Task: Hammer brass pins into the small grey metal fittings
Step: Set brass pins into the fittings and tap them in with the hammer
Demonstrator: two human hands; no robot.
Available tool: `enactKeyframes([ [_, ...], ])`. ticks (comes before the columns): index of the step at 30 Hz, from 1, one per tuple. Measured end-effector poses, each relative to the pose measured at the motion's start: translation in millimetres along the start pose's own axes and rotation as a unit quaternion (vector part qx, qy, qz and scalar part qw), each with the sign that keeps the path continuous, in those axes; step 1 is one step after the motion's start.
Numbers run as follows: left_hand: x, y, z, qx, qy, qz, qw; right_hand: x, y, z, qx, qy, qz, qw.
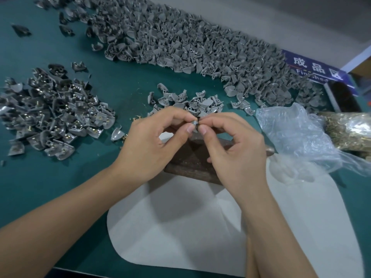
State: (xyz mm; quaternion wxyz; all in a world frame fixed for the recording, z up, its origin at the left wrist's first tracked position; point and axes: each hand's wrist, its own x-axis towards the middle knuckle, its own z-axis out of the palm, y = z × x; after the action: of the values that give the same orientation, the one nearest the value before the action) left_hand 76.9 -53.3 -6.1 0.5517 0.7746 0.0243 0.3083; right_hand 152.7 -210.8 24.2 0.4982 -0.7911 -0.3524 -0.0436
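While both hands meet above the dark wooden block [192, 163], the left hand [152, 143] and right hand [234, 149] pinch one small grey fitting [194, 123] between thumbs and forefingers (any pin in it is too small to make out). Unpinned fittings [190, 43] heap along the far side of the green table [112, 77]; fittings with brass pins [54, 109] pile at left. A plastic bag of brass pins [349, 131] lies right, over a white sheet [180, 227].
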Motion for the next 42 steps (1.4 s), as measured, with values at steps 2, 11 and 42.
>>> enactKeyframes([
  [2, -0.6, -1.4, -0.3, 0.015, 0.002, 0.007, 1.0, 0.8, -0.4, -1.3, -0.022, -0.004, -0.028, 0.999],
  [11, 0.4, -1.0, 0.0, 0.006, -0.022, 0.008, 1.0, 4.6, 3.3, -10.8, -0.145, -0.039, -0.137, 0.979],
  [42, -0.5, 5.8, 1.6, 0.018, 0.024, 0.018, 0.999, 3.6, -1.4, 1.3, -0.024, 0.029, -0.044, 0.998],
])
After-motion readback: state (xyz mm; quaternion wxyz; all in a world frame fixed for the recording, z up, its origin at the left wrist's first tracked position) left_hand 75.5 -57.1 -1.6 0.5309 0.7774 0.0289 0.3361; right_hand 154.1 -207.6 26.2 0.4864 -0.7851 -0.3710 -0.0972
